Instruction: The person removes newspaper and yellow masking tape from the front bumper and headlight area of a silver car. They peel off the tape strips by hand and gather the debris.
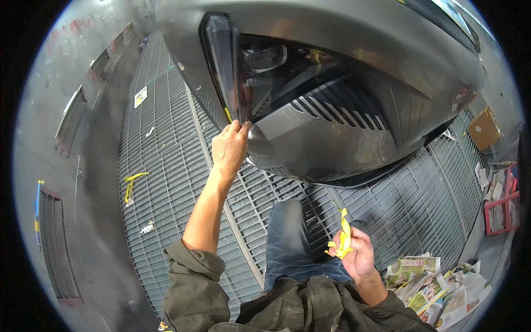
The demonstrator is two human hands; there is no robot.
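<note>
A grey car's front end (332, 160) fills the upper middle, with a slim dark headlight (222, 61) at its left. My left hand (229, 146) reaches up to the headlight's lower end, its fingers pinched at the edge where a narrow strip of yellow masking tape (228, 114) meets them. The fingertips are partly hidden. Lower right, well apart from the car, my right hand (360, 253) is closed around a crumpled, twisted piece of yellow masking tape (345, 235), which sticks up above the fingers.
Metal floor grating (166, 182) lies under the car. A yellow tape scrap (130, 185) and paper bits lie at left, beside a grey wall with vents (58, 249). Crumpled newspaper (437, 288) is heaped at lower right, near a red crate (500, 207) and a cardboard box (484, 130).
</note>
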